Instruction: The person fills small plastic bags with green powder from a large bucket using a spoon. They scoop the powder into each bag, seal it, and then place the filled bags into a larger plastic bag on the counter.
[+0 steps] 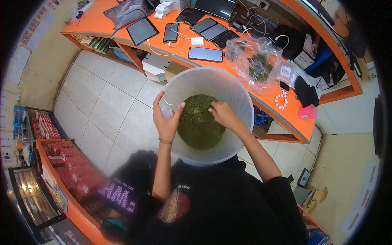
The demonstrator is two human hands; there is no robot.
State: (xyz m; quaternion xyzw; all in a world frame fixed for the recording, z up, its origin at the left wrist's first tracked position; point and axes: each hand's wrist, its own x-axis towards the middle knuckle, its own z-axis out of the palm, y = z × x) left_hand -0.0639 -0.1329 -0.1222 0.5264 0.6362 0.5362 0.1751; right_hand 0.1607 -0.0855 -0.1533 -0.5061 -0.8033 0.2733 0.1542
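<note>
A large translucent plastic tub (238, 87) stands in front of my body, with finely crumbled green material (200, 132) covering its bottom. My left hand (166, 124) is at the tub's left side, thumb and fingers curved around the mouth of a small clear plastic bag (166, 108). Over the green material, inside the tub, my right hand (224, 115) has its fingers pinched together. What lies between those fingertips is too small to make out.
Beyond the tub runs an orange desk (175, 59) with a tablet (142, 31), several phones and cables. A clear bag of green material (261, 67) lies near the right, by a pink cup (307, 112). Red packs (75, 165) fill a shelf at left.
</note>
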